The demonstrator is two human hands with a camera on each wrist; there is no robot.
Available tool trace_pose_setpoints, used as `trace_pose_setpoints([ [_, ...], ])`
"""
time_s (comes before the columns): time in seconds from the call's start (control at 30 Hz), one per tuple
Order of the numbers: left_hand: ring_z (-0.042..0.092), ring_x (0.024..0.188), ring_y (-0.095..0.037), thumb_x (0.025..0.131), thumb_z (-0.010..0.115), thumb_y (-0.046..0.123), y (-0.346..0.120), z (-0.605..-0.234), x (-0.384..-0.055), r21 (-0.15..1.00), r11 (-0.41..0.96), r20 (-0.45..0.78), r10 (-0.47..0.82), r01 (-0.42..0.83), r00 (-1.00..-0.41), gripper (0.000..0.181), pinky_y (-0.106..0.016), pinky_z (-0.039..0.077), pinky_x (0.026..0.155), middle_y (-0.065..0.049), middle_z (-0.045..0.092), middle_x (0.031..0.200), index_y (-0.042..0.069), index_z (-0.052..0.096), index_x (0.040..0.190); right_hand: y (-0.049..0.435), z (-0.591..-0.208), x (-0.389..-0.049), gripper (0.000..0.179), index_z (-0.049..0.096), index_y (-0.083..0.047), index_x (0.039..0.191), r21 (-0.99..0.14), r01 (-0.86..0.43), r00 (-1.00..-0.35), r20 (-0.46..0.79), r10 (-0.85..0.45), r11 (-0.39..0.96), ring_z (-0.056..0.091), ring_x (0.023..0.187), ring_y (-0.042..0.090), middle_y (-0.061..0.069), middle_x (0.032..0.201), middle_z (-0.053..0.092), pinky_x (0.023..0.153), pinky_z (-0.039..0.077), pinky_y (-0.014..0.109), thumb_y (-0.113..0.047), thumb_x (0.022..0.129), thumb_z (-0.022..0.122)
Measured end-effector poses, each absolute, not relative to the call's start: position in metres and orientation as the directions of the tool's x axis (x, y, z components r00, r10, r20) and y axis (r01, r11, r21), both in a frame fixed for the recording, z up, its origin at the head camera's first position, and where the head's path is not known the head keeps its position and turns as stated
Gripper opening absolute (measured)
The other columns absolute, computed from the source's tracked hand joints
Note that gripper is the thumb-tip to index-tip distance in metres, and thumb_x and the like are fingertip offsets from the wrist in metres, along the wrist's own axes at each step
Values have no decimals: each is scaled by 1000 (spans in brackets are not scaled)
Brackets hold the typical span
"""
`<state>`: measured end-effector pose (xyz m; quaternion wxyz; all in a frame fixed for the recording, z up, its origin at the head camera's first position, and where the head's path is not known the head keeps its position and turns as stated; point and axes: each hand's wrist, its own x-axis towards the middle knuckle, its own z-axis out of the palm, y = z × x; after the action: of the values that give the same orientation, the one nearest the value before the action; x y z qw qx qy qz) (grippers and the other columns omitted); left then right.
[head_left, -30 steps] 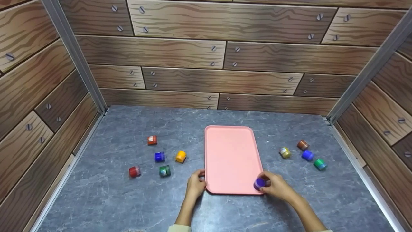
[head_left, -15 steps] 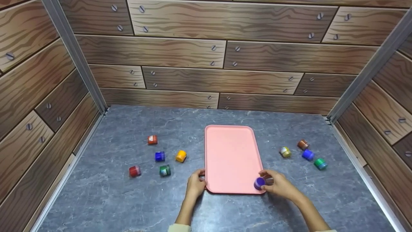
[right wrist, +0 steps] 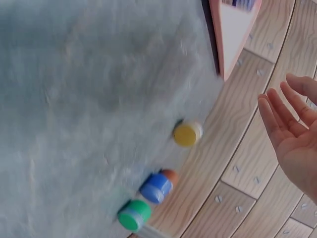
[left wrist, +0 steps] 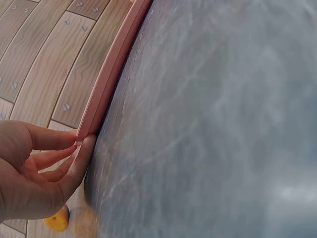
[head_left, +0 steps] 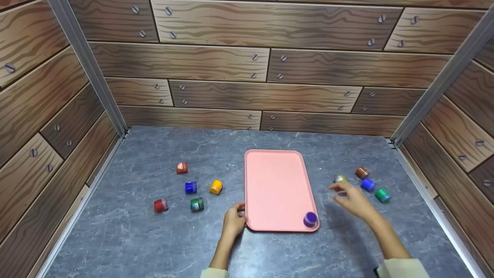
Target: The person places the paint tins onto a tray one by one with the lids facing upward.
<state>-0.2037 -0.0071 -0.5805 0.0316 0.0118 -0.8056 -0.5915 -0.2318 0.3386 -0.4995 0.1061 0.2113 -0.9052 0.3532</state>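
A pink tray (head_left: pixel 276 185) lies lengthwise on the grey marbled table. My left hand (head_left: pixel 234 221) holds its near left edge; in the left wrist view the thumb and fingertips pinch the tray's rim (left wrist: pixel 106 82). At the near right corner of the tray stands a small purple paint jar (head_left: pixel 310 219), lid up. My right hand (head_left: pixel 354 200) hovers to the right of the tray, holding nothing, its fingers loosely extended. Just beyond those fingers lies a yellow-gold paint jar (right wrist: pixel 186 134), partly hidden by the hand in the head view.
On the right lie brown (head_left: pixel 362 172), blue (head_left: pixel 367 185) and green (head_left: pixel 383 195) paint jars. Several more lie left of the tray: orange-red (head_left: pixel 181 167), blue (head_left: pixel 190 187), yellow-orange (head_left: pixel 216 187), red (head_left: pixel 160 205) and dark green (head_left: pixel 197 204). Wood-patterned walls (head_left: pixel 216 92) enclose the table.
My right hand has let go of the purple paint jar, leaving it on the tray, and has moved right toward the yellow-gold jar. My left hand stays at the tray's edge.
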Motion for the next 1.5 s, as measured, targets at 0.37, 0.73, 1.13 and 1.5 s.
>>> trace_pose_setpoints([
  [0.37,57,65,-16,66,51,-18,-11,-583,-202,950,312,43,-48,26,-998,44,-24,50,48,-13,63,93,-8,60,108,379,-502,-267,19,61,7,100,-482,-276,-959,191,-207,832,53,92,42,22,100,51,73,49,49,6,82,57],
  [0.73,59,68,-17,66,51,-18,-11,-583,-201,951,310,25,-50,8,-998,45,-24,51,49,-13,63,93,-8,59,109,387,-531,-279,24,57,10,104,-556,-196,-981,105,-165,808,46,100,50,34,108,46,82,41,58,9,84,45],
  [1.13,57,66,-16,66,52,-18,-12,-581,-202,949,314,26,-61,5,-998,46,-24,50,49,-12,63,93,-8,59,110,374,-544,-289,29,62,9,97,-365,-373,-913,308,-267,853,53,93,41,22,97,56,83,43,52,19,72,53],
  [1.5,55,62,-13,67,51,-18,-6,-579,-204,960,279,17,-49,3,-999,44,-24,50,47,-12,63,92,-8,59,110,381,-550,-304,41,62,4,97,-33,-513,-804,368,-467,858,54,91,38,18,96,59,80,46,49,21,60,59],
])
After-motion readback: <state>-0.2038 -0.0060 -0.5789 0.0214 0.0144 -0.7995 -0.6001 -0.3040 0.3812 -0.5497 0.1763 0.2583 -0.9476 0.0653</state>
